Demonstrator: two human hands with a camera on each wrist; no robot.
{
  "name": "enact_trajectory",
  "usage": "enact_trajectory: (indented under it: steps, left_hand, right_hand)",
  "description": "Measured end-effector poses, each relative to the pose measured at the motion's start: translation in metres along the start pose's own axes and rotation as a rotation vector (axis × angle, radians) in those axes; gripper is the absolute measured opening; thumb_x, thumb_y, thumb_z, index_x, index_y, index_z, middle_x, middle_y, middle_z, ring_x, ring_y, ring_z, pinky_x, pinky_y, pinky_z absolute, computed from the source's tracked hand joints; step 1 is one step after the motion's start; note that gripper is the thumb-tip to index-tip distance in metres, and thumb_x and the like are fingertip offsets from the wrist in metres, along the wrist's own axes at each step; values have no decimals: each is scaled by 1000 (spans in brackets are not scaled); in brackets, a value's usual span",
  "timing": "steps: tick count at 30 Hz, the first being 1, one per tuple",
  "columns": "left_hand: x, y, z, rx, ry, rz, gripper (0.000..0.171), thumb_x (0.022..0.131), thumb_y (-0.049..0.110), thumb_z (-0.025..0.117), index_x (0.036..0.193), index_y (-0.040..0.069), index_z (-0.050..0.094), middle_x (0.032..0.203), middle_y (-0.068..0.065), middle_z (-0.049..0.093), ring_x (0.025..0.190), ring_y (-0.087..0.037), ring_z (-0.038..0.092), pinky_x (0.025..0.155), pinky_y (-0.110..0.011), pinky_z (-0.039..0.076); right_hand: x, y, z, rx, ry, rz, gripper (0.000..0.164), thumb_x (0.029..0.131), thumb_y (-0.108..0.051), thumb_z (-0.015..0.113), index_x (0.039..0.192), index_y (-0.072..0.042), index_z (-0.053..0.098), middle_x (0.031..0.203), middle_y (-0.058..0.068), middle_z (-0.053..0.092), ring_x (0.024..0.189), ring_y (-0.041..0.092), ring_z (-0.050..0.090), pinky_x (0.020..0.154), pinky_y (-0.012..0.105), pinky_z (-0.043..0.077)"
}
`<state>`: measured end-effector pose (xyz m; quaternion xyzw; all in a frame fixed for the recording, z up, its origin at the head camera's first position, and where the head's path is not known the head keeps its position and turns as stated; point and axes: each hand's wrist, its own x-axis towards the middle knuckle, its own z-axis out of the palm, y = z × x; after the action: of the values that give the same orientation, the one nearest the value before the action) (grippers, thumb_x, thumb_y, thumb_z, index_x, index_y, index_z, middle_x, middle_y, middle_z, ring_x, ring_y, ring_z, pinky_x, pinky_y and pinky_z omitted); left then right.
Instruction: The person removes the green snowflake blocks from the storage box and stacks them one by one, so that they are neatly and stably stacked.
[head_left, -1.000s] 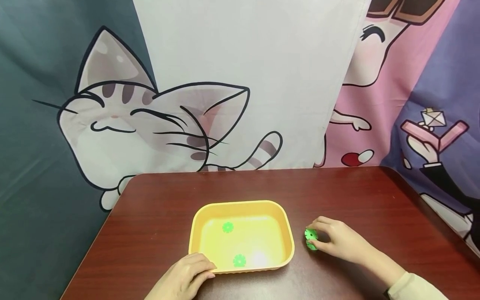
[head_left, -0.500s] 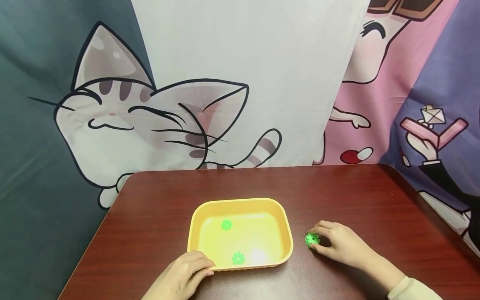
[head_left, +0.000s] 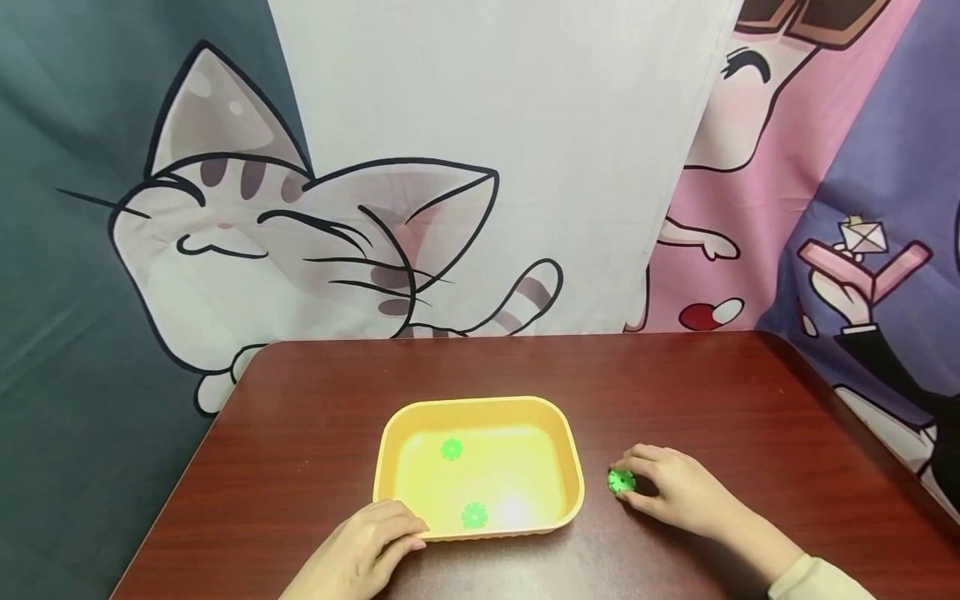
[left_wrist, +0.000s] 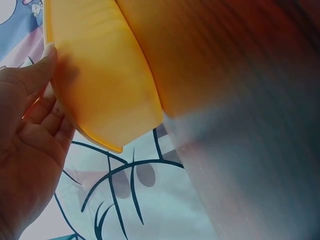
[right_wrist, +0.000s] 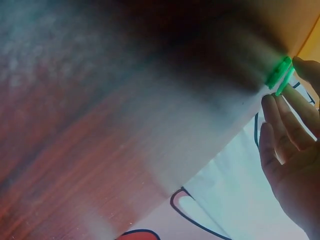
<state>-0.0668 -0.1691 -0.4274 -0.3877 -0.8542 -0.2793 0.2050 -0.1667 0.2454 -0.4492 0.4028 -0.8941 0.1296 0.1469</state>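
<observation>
My right hand pinches a green notched plastic disc between thumb and fingers, just right of the yellow bin. In the right wrist view, that disc sits at the fingertips, and a second green disc shows close beside it on the table side. Whether the two touch cannot be told. At the near left corner, my left hand grips the rim of the shallow yellow plastic bin. Inside the bin lie two similar discs, one toward the back and another near the front wall.
A reddish-brown wooden table carries the bin, with its rounded far corners in view. Behind it hangs a cloth backdrop printed with a cartoon cat and other figures.
Two green discs showed partly apart under my right hand; now they line up and look like one from above. That hand has shifted slightly nearer. My left hand still holds the rim.
</observation>
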Motion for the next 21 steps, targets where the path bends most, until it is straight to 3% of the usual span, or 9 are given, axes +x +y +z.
enact_trajectory:
  steps: [14, 21]
  left_hand:
    - [0, 0, 0, -4, 15, 4, 4, 88, 19, 64, 84, 18, 66, 82, 16, 58, 74, 3, 51, 70, -8, 39]
    - [0, 1, 1, -11, 8, -18, 10, 91, 23, 61, 84, 18, 66, 82, 17, 57, 75, 4, 50, 70, -7, 38]
  right_hand:
    - [-1, -1, 1, 1, -26, -2, 27, 74, -27, 77, 97, -17, 68, 95, -13, 60, 83, 6, 60, 70, 32, 52]
    - [-3, -1, 2, 20, -39, 25, 38, 74, -29, 78, 109, -18, 66, 99, -14, 59, 87, 1, 56, 72, 29, 51]
